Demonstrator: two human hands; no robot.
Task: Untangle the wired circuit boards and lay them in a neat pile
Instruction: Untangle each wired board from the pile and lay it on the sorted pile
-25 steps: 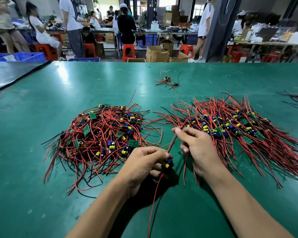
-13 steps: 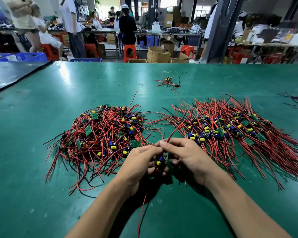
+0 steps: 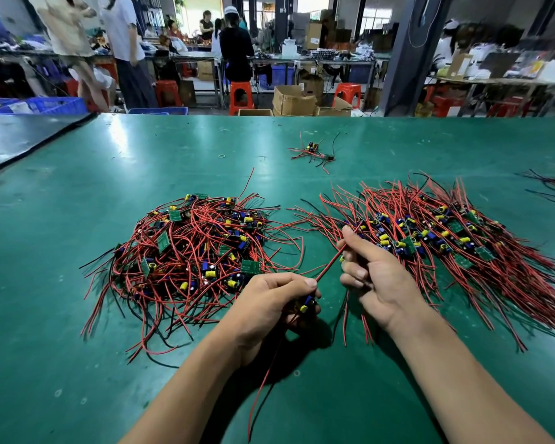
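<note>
Nearest, loose leads [image 3: 263, 386] trail from the left hand down the table [image 3: 77, 315] toward the body. Left hand [image 3: 269, 302] curls round one board [image 3: 305, 305] – blue and yellow caps peek out by the thumb. Right hand [image 3: 378, 277] pinches a red wire [image 3: 329, 265] that runs up from that board, taut between the hands. My read: slide the pinch out to the wire tip with a steady pull, holding the board firm so the joint takes no yank. Tangle [image 3: 186, 251] sits just beyond the left hand. Combed pile [image 3: 455, 248] lies beyond the right hand – the board likely goes there, wires parallel. Stray cluster [image 3: 314, 150] lies far back.
</note>
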